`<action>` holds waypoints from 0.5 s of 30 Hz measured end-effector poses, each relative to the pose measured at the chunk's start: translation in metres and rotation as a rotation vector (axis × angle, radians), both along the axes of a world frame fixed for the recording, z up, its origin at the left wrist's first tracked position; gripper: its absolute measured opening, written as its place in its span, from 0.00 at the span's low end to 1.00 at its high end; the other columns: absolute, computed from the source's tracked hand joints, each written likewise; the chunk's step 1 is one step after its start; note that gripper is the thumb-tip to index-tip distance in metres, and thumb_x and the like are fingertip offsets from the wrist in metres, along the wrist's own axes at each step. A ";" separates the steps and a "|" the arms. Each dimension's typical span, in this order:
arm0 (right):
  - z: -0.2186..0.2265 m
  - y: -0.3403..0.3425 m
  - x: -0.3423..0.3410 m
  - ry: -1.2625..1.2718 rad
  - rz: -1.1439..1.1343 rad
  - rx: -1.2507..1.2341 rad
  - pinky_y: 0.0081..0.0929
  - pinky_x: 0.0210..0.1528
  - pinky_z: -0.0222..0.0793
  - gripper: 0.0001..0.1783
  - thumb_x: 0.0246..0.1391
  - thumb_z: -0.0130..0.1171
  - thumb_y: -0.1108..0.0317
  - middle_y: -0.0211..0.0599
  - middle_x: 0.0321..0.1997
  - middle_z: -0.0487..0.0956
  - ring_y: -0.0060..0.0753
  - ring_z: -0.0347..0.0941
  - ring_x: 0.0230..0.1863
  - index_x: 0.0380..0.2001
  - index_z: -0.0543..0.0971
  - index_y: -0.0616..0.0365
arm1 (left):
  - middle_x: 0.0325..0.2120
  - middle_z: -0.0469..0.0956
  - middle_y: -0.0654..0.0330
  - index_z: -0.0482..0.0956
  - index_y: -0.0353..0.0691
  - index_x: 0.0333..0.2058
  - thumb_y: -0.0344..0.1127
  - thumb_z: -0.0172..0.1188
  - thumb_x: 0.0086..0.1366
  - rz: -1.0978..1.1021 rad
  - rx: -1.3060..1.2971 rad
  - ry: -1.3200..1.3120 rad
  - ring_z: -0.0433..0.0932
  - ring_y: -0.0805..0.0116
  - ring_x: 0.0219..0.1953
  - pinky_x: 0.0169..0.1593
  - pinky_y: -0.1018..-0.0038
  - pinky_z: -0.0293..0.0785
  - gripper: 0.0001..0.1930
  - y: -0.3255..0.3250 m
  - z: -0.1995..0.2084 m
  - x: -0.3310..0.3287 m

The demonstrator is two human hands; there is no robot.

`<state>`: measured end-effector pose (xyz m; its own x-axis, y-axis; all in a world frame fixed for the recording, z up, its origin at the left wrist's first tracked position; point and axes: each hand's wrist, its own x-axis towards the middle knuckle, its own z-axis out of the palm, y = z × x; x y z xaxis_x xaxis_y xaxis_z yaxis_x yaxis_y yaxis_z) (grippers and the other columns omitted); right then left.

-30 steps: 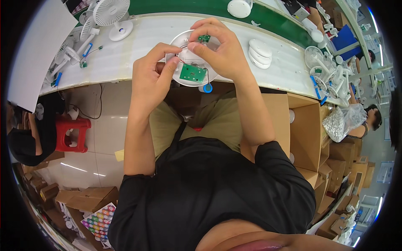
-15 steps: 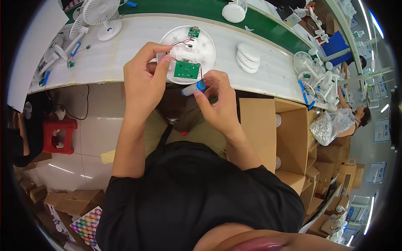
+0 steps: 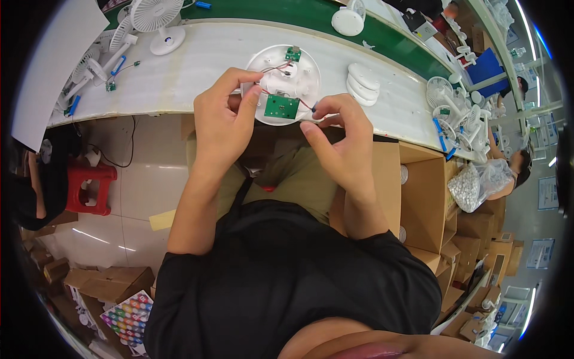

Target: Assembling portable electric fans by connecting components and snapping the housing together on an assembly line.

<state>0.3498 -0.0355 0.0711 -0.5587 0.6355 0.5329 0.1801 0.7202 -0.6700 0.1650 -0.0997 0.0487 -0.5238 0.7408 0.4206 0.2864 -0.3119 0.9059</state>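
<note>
A round white fan base lies open side up at the table's front edge. A green circuit board rests over its near part, and a smaller green board sits at its far rim. Thin reddish wires run between them. My left hand is closed, thumb and forefinger together at the base's left edge by the wires; what they pinch is hidden. My right hand has its fingers closed around a blue battery, mostly hidden, with only a blue end showing where a wire meets it.
Stacked white round covers lie right of the base. White fans stand at the left and right, with blue batteries beside them. An open cardboard box is below the table at right, and a red stool at left.
My right hand has moved the battery up and right against the base's near right edge, so its grey-blue body is now mostly out of sight. My left hand stays at the base's left edge.
</note>
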 end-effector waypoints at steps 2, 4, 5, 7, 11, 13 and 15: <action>-0.005 -0.002 -0.004 -0.017 -0.063 0.050 0.19 0.31 0.68 0.16 0.47 0.61 0.81 0.37 0.37 0.75 0.29 0.69 0.31 0.42 0.76 0.62 | 0.21 0.75 0.64 0.80 0.34 0.38 0.21 0.57 0.58 -0.004 0.003 0.002 0.62 0.80 0.16 0.21 0.82 0.59 0.09 0.000 0.000 0.001; -0.011 -0.003 -0.009 -0.050 -0.180 0.156 0.20 0.32 0.68 0.17 0.47 0.61 0.81 0.37 0.37 0.75 0.30 0.69 0.31 0.43 0.75 0.62 | 0.22 0.75 0.63 0.80 0.34 0.38 0.21 0.57 0.58 -0.006 0.018 0.010 0.63 0.80 0.16 0.21 0.83 0.59 0.09 0.001 0.000 0.002; -0.013 -0.004 -0.010 -0.067 -0.239 0.210 0.20 0.32 0.68 0.17 0.47 0.61 0.81 0.37 0.36 0.75 0.30 0.70 0.32 0.43 0.74 0.62 | 0.22 0.76 0.63 0.80 0.34 0.38 0.21 0.57 0.58 -0.007 0.025 0.014 0.63 0.80 0.17 0.21 0.83 0.60 0.09 0.001 0.000 0.002; -0.015 -0.004 -0.007 -0.071 -0.202 0.124 0.20 0.32 0.68 0.17 0.48 0.60 0.81 0.37 0.37 0.75 0.30 0.70 0.32 0.43 0.74 0.62 | 0.22 0.76 0.63 0.80 0.34 0.38 0.21 0.57 0.58 -0.012 0.022 0.011 0.63 0.80 0.17 0.21 0.83 0.60 0.09 0.000 0.001 0.002; -0.020 -0.005 -0.002 -0.073 -0.071 -0.130 0.22 0.32 0.69 0.18 0.48 0.60 0.80 0.36 0.37 0.75 0.31 0.70 0.33 0.44 0.73 0.62 | 0.23 0.76 0.63 0.80 0.34 0.37 0.21 0.57 0.58 -0.009 0.017 0.009 0.63 0.80 0.17 0.21 0.83 0.60 0.08 -0.001 0.003 0.002; -0.023 -0.006 -0.001 -0.029 -0.016 -0.214 0.22 0.33 0.70 0.20 0.48 0.60 0.80 0.37 0.39 0.76 0.31 0.72 0.35 0.47 0.74 0.62 | 0.23 0.76 0.63 0.80 0.34 0.37 0.21 0.57 0.58 -0.012 0.019 0.004 0.63 0.80 0.17 0.21 0.83 0.60 0.08 -0.001 0.004 0.003; -0.024 -0.007 -0.001 0.017 0.040 -0.298 0.22 0.35 0.71 0.22 0.48 0.60 0.81 0.38 0.40 0.76 0.31 0.73 0.36 0.49 0.74 0.63 | 0.23 0.76 0.63 0.80 0.34 0.37 0.21 0.57 0.58 -0.014 0.021 0.000 0.63 0.80 0.17 0.21 0.83 0.59 0.08 -0.001 0.005 0.003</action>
